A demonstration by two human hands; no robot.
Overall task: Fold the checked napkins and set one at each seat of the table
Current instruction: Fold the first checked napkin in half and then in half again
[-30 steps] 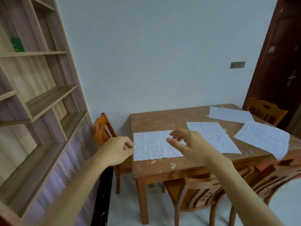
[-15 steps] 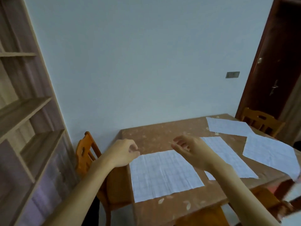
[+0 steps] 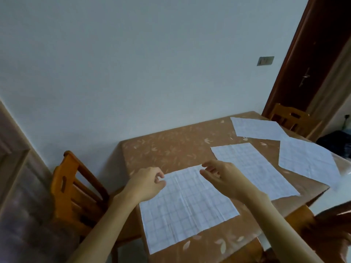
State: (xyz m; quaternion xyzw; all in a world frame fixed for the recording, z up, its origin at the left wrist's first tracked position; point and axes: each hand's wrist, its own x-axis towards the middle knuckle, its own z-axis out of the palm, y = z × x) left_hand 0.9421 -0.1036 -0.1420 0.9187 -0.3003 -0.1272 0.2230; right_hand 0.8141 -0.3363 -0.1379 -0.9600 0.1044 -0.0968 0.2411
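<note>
Napkin (image 3: 187, 207) is lying flat; left hand (image 3: 146, 185) is pinching its far corner. Right hand (image 3: 223, 177) is hovering half-curled, hold unclear.

Pale plain wall (image 3: 133, 73) across upper frame. Grey switch plate (image 3: 265, 60) on it, upper right. Dark brown door (image 3: 322, 54) at right edge, metal handle (image 3: 304, 77) partway down. Wooden shelf unit (image 3: 13, 168) along lower left edge, blurred. Dark lump (image 3: 338, 143) at right edge, unclear. Pale floor (image 3: 326, 202) lower right.
</note>
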